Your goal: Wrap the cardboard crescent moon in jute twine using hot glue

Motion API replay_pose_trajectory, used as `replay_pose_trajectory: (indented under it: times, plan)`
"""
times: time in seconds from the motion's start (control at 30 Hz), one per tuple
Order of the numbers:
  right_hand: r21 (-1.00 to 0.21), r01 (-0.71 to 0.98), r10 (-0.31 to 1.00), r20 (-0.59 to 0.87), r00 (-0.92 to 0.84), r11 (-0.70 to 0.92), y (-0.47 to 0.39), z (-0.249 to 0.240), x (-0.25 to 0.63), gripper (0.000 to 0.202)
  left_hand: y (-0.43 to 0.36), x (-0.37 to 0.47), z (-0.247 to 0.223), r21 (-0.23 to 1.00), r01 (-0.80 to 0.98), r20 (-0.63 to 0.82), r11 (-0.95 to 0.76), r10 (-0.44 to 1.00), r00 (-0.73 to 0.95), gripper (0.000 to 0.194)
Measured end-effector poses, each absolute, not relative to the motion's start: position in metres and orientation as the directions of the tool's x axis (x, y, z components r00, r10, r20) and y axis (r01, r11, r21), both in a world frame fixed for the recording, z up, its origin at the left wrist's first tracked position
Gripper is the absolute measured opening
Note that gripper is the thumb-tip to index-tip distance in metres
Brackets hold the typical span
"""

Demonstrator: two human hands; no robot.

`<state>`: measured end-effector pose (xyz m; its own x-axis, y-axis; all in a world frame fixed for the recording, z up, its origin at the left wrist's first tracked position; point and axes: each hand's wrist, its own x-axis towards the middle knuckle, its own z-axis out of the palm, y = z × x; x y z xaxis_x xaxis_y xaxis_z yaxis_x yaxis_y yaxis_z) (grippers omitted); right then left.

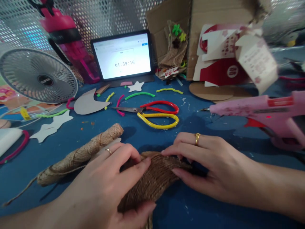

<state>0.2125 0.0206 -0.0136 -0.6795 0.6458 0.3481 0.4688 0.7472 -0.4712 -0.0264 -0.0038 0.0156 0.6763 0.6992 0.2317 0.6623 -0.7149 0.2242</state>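
Note:
A brown piece covered in rows of twine [156, 176] lies on the blue table between my hands. My left hand [102, 181] grips its left part, fingers over the top and thumb at the lower edge. On its narrow right end rest the fingertips and thumb of my right hand [205, 162], pinching it. Part of the piece is hidden under my left hand. Left of my left hand lies a roll of twine [83, 152] with a loose end trailing toward the lower left.
Scissors with red and yellow handles [158, 121] lie beyond my hands. A pink glue gun [267, 117] is at the right. Behind stand a tablet [122, 57], a fan [45, 76], a pink bottle [69, 44] and cardboard [214, 14]. Paper stars [135, 86] and pipe cleaners are scattered about.

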Motion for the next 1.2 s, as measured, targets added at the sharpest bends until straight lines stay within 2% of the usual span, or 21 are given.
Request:
replay_pose_trajectory:
  times: [0.27, 0.5, 0.7, 0.83, 0.93, 1.2]
  plan:
    - [-0.446, 0.481, 0.642, 0.355, -0.68, 0.755, 0.017, -0.015, 0.213, 0.022, -0.008, -0.029, 0.015, 0.158, 0.667, 0.236, -0.728, 0.684, 0.69, 0.036]
    - [-0.431, 0.463, 0.624, 0.399, -0.672, 0.775, 0.017, -0.015, 0.213, 0.021, -0.011, -0.032, 0.01, 0.079, 0.686, 0.256, -0.724, 0.679, 0.688, 0.048]
    - [-0.429, 0.469, 0.626, 0.392, -0.674, 0.772, 0.016, -0.018, 0.214, 0.023, -0.016, -0.033, 0.012, 0.072, 0.676, 0.267, -0.733, 0.668, 0.695, 0.045]
    - [-0.429, 0.462, 0.622, 0.397, -0.675, 0.776, 0.017, -0.018, 0.214, 0.024, -0.015, -0.032, 0.013, 0.165, 0.671, 0.193, -0.723, 0.69, 0.697, 0.037]
    - [-0.43, 0.455, 0.617, 0.409, -0.672, 0.78, 0.017, -0.017, 0.213, 0.023, -0.013, -0.031, 0.012, 0.205, 0.65, 0.192, -0.731, 0.682, 0.706, 0.039]
    - [-0.434, 0.46, 0.623, 0.404, -0.67, 0.775, 0.017, -0.015, 0.213, 0.022, -0.012, -0.026, 0.012, 0.099, 0.615, 0.216, -0.782, 0.62, 0.754, 0.038]
